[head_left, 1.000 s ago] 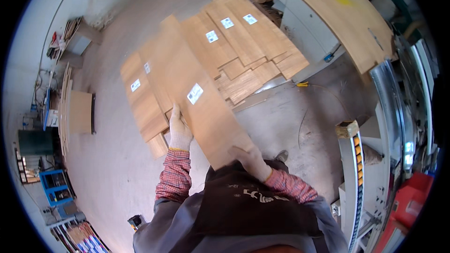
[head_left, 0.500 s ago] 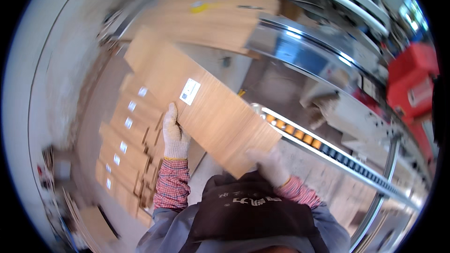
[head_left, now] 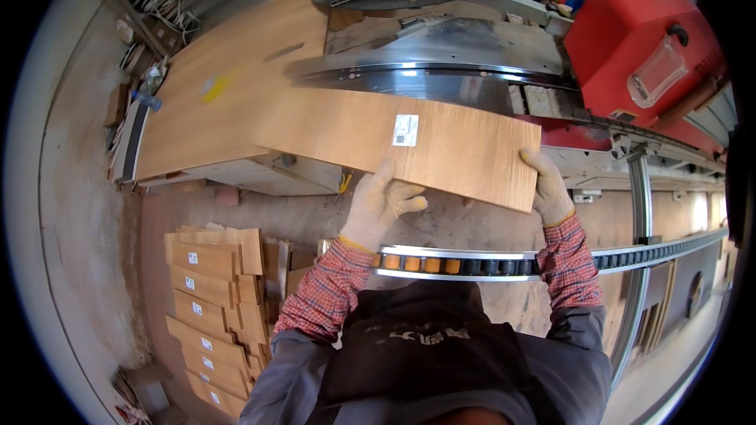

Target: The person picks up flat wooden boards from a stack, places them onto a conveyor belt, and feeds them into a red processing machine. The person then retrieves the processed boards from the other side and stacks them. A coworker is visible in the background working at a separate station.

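In the head view, a long, wood-coloured board [head_left: 465,149] is held up in front of the person, stretching from the right hand [head_left: 550,187] leftward to where its far end blurs over the wood-toned tabletop [head_left: 252,47]. Whether that end touches the tabletop, I cannot tell. A white label [head_left: 405,130] sits on the board's upper face, near the middle of its length.

The right hand, in a cream glove, has its grip clamped on the board's right end, thumb over the top, the other fingers mostly hidden beneath. The left hand [head_left: 378,206], gloved alike, is at the near long edge: its thumb reaches up to that edge, while the fingers spread out just below, so this grip stands apart rather than closed round the wood. Both wrists run into red checked sleeves [head_left: 319,291].

Just beyond the board lies a shiny metal plate [head_left: 465,93], with a red machine [head_left: 638,43] at the upper right. A yellow patch [head_left: 214,88] marks the tabletop, and a clear bottle [head_left: 148,100] stands at its left edge. Between the board and the person's dark apron [head_left: 441,362] runs a roller track [head_left: 492,266], orange rollers on the left, black ones on the right. Labelled boards [head_left: 206,311] lie overlapping on the floor at lower left.
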A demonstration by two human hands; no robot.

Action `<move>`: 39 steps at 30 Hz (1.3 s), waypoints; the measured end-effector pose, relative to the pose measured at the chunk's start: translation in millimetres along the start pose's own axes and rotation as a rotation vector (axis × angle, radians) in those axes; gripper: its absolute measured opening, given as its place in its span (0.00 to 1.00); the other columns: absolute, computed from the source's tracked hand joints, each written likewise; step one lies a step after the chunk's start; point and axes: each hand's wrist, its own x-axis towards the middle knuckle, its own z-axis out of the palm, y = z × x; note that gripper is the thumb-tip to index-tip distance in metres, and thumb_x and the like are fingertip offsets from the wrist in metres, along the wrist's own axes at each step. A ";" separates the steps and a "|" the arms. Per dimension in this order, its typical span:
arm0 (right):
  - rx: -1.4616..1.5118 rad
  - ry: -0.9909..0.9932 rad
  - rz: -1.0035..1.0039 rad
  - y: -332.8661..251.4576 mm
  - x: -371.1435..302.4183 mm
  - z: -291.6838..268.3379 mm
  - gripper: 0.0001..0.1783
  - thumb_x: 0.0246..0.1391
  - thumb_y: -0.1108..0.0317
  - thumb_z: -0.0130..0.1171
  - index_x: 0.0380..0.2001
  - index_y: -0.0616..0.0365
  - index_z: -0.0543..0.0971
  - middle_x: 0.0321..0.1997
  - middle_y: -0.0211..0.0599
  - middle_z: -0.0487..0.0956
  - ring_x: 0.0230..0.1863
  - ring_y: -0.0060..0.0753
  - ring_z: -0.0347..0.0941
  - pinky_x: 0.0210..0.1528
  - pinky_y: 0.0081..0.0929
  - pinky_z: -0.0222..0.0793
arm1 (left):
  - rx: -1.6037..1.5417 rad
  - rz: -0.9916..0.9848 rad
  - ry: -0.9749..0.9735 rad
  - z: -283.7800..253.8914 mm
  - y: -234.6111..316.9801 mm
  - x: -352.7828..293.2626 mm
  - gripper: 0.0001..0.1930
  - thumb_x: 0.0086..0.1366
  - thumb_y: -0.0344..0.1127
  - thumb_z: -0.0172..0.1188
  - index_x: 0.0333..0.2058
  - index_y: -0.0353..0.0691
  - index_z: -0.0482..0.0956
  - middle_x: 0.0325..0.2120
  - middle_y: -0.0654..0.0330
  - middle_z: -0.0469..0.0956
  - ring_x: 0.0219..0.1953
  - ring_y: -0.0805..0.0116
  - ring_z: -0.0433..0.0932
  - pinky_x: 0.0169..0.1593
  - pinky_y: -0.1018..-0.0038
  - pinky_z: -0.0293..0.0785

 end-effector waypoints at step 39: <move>0.174 0.431 0.084 42.3 67.9 100.6 0.10 0.72 0.69 0.45 0.33 0.51 0.62 0.23 0.25 0.64 0.20 0.23 0.61 0.19 0.27 0.60 | 2.286 0.633 -0.055 -102.8 202.7 68.4 0.23 0.58 0.54 0.73 0.27 0.38 0.79 0.25 0.51 0.79 0.29 0.46 0.81 0.34 0.56 0.77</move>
